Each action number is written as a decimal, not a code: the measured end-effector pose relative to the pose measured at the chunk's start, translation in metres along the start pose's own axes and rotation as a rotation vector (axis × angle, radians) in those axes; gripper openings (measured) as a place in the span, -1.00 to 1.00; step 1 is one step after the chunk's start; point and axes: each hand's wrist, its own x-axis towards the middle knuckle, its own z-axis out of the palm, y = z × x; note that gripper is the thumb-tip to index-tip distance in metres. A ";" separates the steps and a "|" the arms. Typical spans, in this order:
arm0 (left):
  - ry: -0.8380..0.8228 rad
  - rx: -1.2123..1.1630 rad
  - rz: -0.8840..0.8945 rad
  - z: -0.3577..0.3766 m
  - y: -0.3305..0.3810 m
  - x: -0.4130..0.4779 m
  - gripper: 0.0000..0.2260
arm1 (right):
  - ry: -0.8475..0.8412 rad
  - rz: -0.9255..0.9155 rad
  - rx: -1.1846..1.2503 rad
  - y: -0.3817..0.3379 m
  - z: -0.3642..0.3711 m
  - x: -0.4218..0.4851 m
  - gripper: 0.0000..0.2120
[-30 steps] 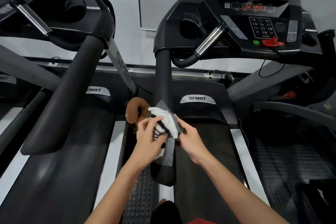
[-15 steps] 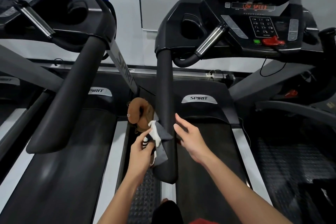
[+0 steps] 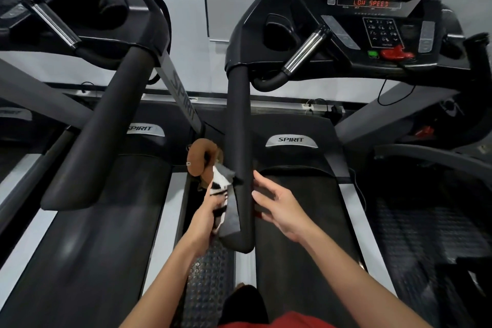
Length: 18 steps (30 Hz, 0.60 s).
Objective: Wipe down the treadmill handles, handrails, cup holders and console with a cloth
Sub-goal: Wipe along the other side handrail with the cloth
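White, grey and black cloth [image 3: 222, 185] sits bunched against the left flank of the treadmill's black handrail [image 3: 238, 128]. The person's left hand [image 3: 206, 212] pins it there, fingers curled round the fabric near the rail's lower end. A second ago both hands were working the cloth over the top of the rail. Since then the right hand [image 3: 279, 205] has let go and now hovers just beside the rail's right side, fingers straight and spread, holding nothing. The cloth has slipped off the crown of the rail and down to its outer face. That suggests the two-handed wrap is over and a one-handed pass along the side is under way, or that the cloth is being regathered. Much of the job appears to remain: the upper run of this rail, the chrome handle [image 3: 303, 53], the cup holder [image 3: 279, 30] and the console [image 3: 372, 24], its display reading LOW SPEED, lie well beyond the cloth. A brown object [image 3: 201, 158], too indistinct to identify, sits just beyond the cloth, left of the rail.
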 end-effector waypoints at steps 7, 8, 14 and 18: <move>-0.098 0.462 0.275 -0.004 0.023 0.006 -0.47 | -0.002 -0.010 0.055 -0.002 0.003 0.000 -0.52; -0.108 0.514 0.298 -0.002 0.033 0.013 -0.45 | 0.000 -0.006 0.060 -0.002 0.003 -0.001 -0.51; -0.212 0.374 0.188 0.004 0.046 0.016 -0.46 | 0.005 0.000 0.036 -0.002 0.001 -0.002 -0.56; -0.162 0.424 0.327 -0.013 0.020 -0.015 -0.48 | 0.003 -0.011 0.078 -0.003 0.002 -0.001 -0.53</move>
